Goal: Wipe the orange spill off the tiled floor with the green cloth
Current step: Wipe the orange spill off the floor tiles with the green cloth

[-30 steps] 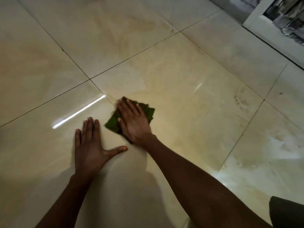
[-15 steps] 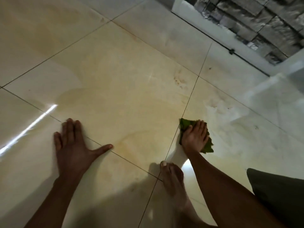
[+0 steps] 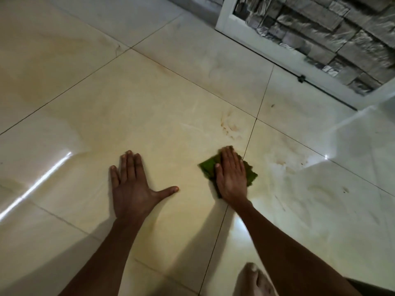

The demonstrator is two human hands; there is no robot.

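Note:
My right hand [image 3: 232, 176] lies flat with straight fingers on the green cloth [image 3: 208, 166], pressing it onto the cream tiled floor [image 3: 149, 116] just left of a grout line. Orange-brown smears of the spill [image 3: 229, 127] show a short way beyond the cloth. More faint orange specks [image 3: 284, 163] lie to its right on the neighbouring tile. My left hand [image 3: 133, 186] is spread flat on the tile to the left, thumb out, holding nothing.
A white door frame [image 3: 277, 54] with a grey stone wall behind it runs across the top right. My bare foot [image 3: 253, 280] rests on the floor at the bottom edge, beside dark fabric at the corner. Glossy reflections streak the tiles.
My right hand has slid the cloth leftward across the grout line, closer to the orange smears. The view has shifted, and my left hand stays planted flat.

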